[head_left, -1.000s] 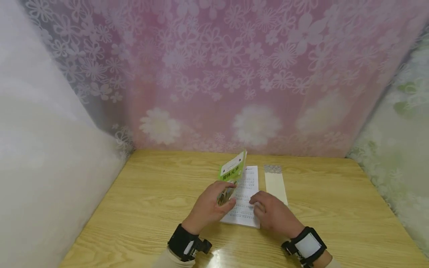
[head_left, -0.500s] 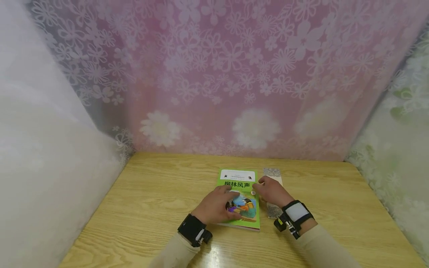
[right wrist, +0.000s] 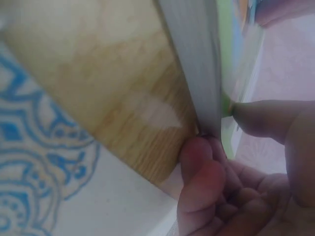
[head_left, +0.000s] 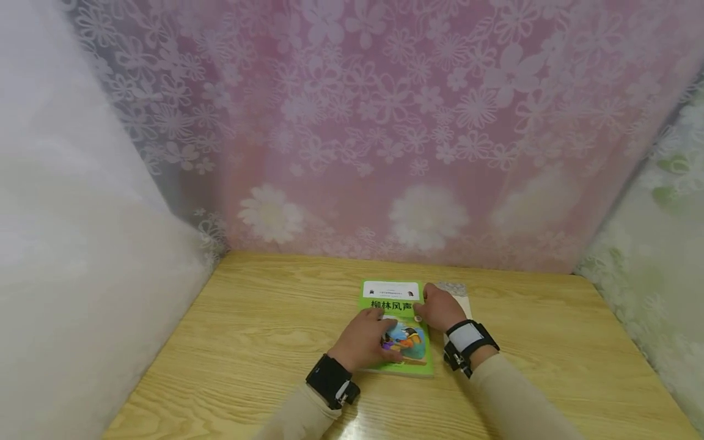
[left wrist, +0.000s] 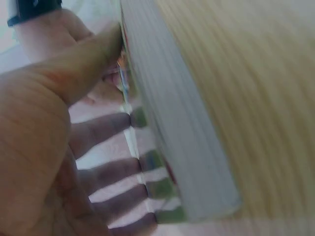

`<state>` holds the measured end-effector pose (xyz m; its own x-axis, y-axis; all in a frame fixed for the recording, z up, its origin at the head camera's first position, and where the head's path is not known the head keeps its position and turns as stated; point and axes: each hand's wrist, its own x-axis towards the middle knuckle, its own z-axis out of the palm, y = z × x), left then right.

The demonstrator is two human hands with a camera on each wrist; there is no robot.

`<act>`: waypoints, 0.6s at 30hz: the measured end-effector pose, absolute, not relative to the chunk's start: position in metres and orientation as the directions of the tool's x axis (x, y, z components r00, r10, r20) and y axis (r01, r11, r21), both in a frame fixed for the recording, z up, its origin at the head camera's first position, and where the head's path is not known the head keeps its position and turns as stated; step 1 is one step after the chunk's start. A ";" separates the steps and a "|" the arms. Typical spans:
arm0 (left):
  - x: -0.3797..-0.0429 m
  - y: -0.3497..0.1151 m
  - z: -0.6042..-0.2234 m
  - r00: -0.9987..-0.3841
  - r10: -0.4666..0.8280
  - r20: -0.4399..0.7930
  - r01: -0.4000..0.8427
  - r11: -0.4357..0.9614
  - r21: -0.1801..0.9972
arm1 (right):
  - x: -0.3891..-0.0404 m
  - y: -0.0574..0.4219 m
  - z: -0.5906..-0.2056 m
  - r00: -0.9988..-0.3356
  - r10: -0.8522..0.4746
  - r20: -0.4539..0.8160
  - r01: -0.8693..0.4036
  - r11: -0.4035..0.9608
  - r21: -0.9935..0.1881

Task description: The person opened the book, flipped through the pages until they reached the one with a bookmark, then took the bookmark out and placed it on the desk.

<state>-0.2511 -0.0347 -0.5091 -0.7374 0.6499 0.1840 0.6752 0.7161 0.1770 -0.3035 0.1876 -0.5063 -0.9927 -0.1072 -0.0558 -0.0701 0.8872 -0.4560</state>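
Observation:
A closed book [head_left: 409,342] with a green cover, a white top panel and a colourful picture lies flat on the table. My left hand [head_left: 363,339] rests on its lower left, with fairly straight fingers and thumb touching the cover, as the left wrist view shows. At the book's right edge is my right hand [head_left: 444,310]. In the right wrist view its thumb [right wrist: 266,118] presses on the cover and its curled fingers [right wrist: 197,162] meet the page edges, so they pinch that side. A cream strip with a speckled grey end [head_left: 453,289] lies to the right, mostly hidden under the right hand.
The wood-grain table [head_left: 264,330] extends around the book on all sides. A pink flowered curtain [head_left: 341,201] hangs behind it, with a whitish sheet [head_left: 110,275] on the left and a pale floral one [head_left: 649,256] on the right.
The front cover, raised by the left hand a second ago, has come down over the printed page. My right hand has moved up to the book's upper right edge.

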 end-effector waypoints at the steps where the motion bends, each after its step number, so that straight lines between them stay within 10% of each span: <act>1: -0.250 -0.033 -0.510 -0.741 0.645 0.187 0.670 0.724 0.162 | -0.305 0.188 -0.507 -0.992 -0.116 -0.051 -0.081 0.888 -0.452; 9: -0.256 -0.030 -0.511 -0.740 0.641 0.205 0.669 0.732 0.127 | -0.312 0.196 -0.509 -0.991 -0.137 0.013 -0.130 0.902 -0.412; 18: -0.307 -0.040 -0.504 -0.786 0.568 0.242 0.616 0.753 0.231 | -0.338 0.215 -0.507 -0.902 -0.220 0.371 -0.307 0.932 -0.191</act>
